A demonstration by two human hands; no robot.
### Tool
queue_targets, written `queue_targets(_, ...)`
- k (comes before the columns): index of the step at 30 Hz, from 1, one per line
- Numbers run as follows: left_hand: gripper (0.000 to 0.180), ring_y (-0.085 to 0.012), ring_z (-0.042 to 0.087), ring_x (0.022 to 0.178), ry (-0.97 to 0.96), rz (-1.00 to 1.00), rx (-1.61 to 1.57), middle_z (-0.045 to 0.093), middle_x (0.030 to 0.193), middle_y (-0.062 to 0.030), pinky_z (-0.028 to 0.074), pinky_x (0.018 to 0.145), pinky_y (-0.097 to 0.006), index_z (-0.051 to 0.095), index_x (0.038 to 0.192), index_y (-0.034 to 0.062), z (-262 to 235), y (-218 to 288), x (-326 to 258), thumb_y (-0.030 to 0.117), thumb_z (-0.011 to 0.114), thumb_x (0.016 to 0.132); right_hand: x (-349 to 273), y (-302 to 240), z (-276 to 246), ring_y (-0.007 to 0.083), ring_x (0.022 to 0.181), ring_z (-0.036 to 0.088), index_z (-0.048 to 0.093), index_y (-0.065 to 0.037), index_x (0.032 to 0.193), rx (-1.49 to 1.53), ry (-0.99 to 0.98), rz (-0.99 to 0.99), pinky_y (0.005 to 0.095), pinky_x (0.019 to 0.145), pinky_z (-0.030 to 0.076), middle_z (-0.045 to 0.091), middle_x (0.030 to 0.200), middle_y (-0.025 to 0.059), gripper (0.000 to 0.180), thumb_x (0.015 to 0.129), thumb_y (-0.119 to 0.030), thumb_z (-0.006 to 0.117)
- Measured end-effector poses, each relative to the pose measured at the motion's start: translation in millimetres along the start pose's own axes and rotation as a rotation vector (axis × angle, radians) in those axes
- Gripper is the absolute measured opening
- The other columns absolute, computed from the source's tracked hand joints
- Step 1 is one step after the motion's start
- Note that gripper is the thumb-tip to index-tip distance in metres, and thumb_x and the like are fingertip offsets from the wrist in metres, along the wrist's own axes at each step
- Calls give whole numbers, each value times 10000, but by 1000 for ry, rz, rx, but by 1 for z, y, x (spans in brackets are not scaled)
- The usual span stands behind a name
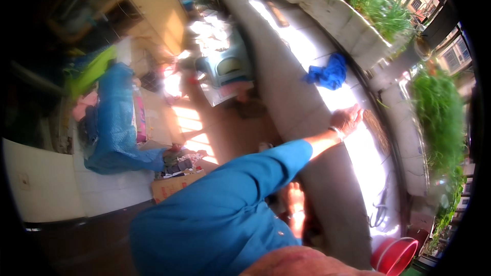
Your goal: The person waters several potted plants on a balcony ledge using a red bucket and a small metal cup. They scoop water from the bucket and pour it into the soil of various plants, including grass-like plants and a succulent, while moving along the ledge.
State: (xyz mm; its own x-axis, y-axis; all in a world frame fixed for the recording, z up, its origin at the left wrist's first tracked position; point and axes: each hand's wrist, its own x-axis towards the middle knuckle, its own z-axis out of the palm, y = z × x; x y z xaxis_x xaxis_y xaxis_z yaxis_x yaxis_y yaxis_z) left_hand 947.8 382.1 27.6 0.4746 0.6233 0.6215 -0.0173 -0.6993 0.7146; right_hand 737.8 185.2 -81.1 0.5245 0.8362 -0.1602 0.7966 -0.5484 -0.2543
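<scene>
My right hand (347, 120) reaches out on a blue-sleeved arm to the sunlit grey ledge (307, 107). Its fingers are spread and it holds nothing. A thin bracelet sits on the wrist. Just to the right of the fingers lies a brown bristly brush or broom head (377, 130). A crumpled blue cloth (327, 74) rests on the ledge a little beyond the hand. My left hand is out of view. A sunlit patch of skin (295, 207) shows below the sleeve; whether it is a foot or a hand is unclear.
White planter boxes with green grass-like plants (368, 0) line the window side, more greenery (440, 117) at right. A red bucket (396, 255) stands at bottom right. On the floor: a small stool (227, 66), a blue tarp bundle (115, 122), a cardboard box (176, 181).
</scene>
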Motion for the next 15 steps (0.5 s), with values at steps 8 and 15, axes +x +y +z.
queue_targets(8, 80, -313, 641, 576, 2, 9, -39, 626, 645, -101, 490, 500, -428, 542, 895, 97, -5, -3, 0, 146, 601, 917, -4, -6, 16, 310, 760, 683, 599, -98, 979, -11, -170, 14, 463, 661, 536, 661, 932, 125, 124, 890, -164, 543)
queue_targets(15, 97, -340, 636, 576, -35, 3, 36, 614, 624, -122, 494, 512, -453, 581, 881, 129, 6, 7, -4, 212, 607, 923, -39, -26, -1, 285, 841, 692, 624, -114, 970, 53, -225, 193, 461, 753, 509, 681, 945, 98, 138, 906, -196, 533)
